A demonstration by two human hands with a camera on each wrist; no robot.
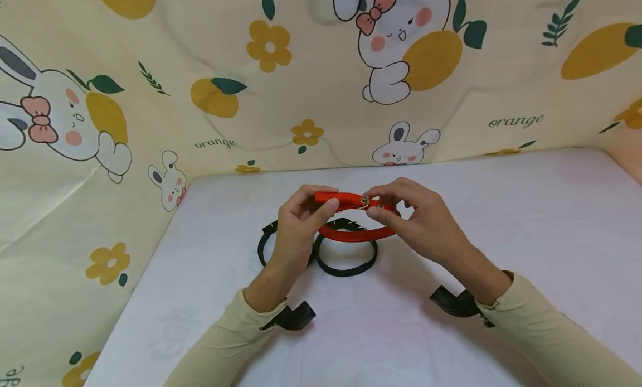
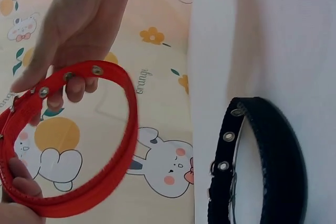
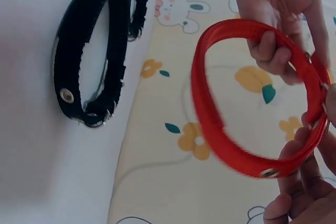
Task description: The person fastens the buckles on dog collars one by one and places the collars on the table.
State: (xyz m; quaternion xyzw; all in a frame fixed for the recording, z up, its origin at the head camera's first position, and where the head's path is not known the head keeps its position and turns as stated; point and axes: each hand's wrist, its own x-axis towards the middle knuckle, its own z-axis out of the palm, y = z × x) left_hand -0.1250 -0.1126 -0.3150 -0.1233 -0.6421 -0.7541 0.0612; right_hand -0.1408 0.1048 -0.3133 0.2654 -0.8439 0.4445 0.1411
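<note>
A red collar point(image 1: 357, 236), closed into a loop, is held up above the table between my two hands. My left hand point(image 1: 299, 226) pinches its strap at the left, thumb in front and fingers behind. At the metal buckle point(image 1: 365, 201), my right hand point(image 1: 426, 219) pinches the strap between thumb and fingers. Metal eyelets line the red band point(image 2: 130, 124) in the left wrist view. Behind and below the hands, two black collars stand on the table as loops: one point(image 1: 346, 272) under the red collar, the other point(image 1: 261, 250) partly hidden by my left hand.
The white tabletop point(image 1: 361, 331) meets a cream cloth backdrop point(image 1: 341, 97) with rabbits and oranges at the back and left. A dark strap-on mount point(image 1: 296, 317) sits at my left wrist, another point(image 1: 453, 301) at my right.
</note>
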